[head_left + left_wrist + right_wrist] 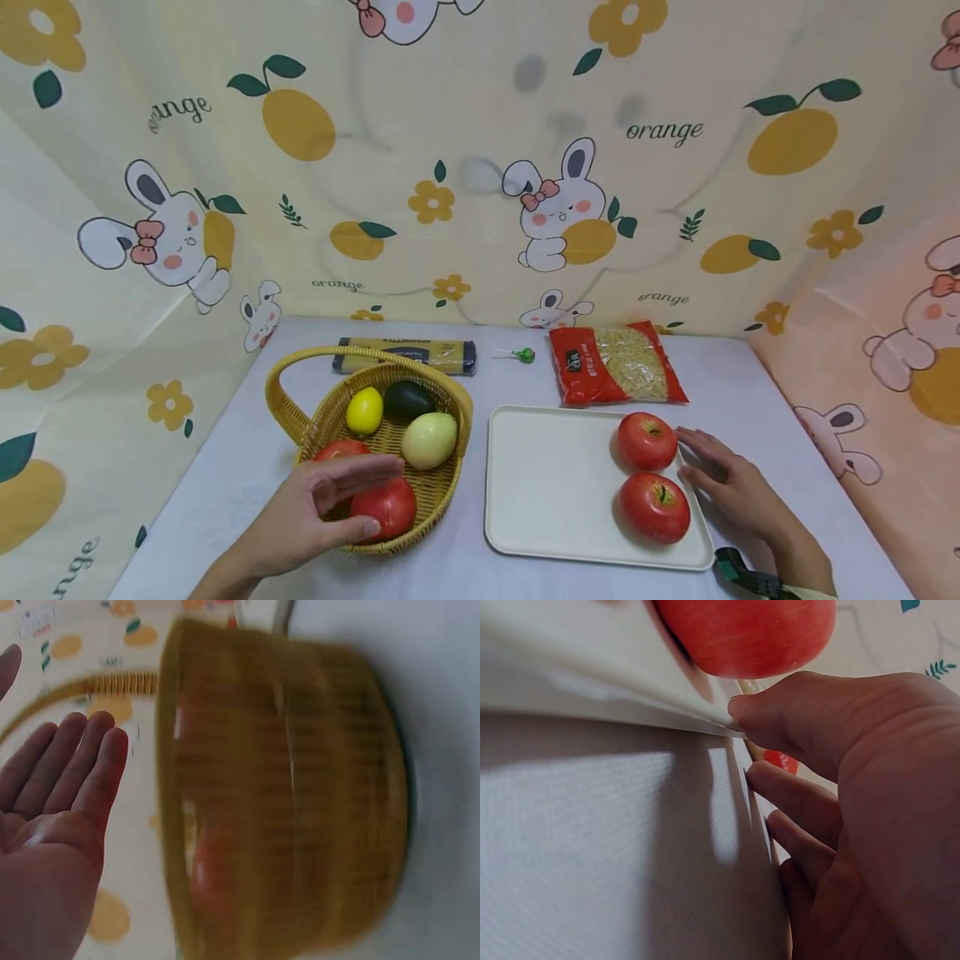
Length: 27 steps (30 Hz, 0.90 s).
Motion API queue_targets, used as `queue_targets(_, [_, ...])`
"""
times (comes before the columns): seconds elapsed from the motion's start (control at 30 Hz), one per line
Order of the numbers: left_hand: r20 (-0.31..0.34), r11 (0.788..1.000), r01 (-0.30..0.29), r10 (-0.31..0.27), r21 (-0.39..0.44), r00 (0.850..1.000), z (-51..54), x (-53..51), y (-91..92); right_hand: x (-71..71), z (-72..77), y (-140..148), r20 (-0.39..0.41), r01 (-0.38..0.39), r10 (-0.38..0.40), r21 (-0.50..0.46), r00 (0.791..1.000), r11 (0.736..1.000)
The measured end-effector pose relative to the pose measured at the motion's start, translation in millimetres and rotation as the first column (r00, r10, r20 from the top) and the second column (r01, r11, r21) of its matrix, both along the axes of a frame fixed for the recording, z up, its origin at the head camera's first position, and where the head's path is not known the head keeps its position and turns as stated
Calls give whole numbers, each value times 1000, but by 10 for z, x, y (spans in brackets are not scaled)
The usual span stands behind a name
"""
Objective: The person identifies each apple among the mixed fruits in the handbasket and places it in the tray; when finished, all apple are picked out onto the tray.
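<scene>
A white cloth-like surface (420, 579) carries a yellow wicker basket (431, 500) on the left; a cream tray (555, 483) lies just beside it; behind them lie a dark-ended spaghetti pack (452, 355), a small green object (526, 356), and a red, part-clear food bag (592, 371) near the tray's far edge.

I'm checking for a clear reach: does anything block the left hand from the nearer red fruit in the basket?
Nothing visible: the left hand is above the basket, its handle arching beyond the red fruit.

Bare left hand (318, 508) at seven o'clock, bare right hand (738, 493) at four; the right wrist (804, 557) wears a black band (761, 582) with a dark-green patch (727, 567), beside a cream strip (807, 593).
</scene>
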<state>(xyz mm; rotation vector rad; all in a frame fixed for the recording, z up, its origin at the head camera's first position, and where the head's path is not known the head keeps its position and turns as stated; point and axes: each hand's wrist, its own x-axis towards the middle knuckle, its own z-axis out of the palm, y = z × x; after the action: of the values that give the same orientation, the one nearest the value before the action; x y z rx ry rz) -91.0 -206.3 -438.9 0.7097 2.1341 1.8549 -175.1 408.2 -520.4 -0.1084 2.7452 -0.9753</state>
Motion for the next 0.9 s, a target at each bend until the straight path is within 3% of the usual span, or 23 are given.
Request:
queue_targets(0.1, [-31, 990, -96, 93, -108, 995, 43, -25, -206, 1, -1, -7, 4, 5, -5, -2, 1000, 1000])
queue_targets(0.17, [-55, 966, -168, 161, -194, 985, 72, -40, -312, 2, -5, -10, 0, 5, -5, 0, 1000, 1000])
queue_targets(0.27, [-127, 911, -256, 226, -322, 966, 104, -56, -427, 2, -6, -13, -3, 4, -4, 1, 1000, 1000])
queue_targets(0.33, [-185, 861, -309, 254, -404, 949, 115, -72, -476, 2, -6, -15, -2, 4, -4, -1, 1000, 1000])
queue_targets(0.43, [-274, 778, -359, 247, -516, 930, 117, -119, -509, 6, -3, -18, 6, 7, -7, -6, 1000, 1000])
queue_targets(0.53, [-327, 709, -361, 192, -606, 925, 101, -181, -499, 10, -3, -17, 12, 7, -7, -13, 1000, 1000])
queue_targets(0.67, [-333, 650, -322, 112, -688, 936, 41, -251, -433, 10, 0, -12, 11, 4, -4, -12, 1000, 1000])
queue_targets(0.8, [-326, 599, -308, 81, -739, 942, -7, -301, -342, 10, 4, -8, 10, 4, -4, -10, 1000, 1000])
queue_targets(0.9, [-327, 582, -310, 79, -752, 942, -22, -328, -282, 13, 6, -7, 10, 6, -6, -13, 1000, 1000])
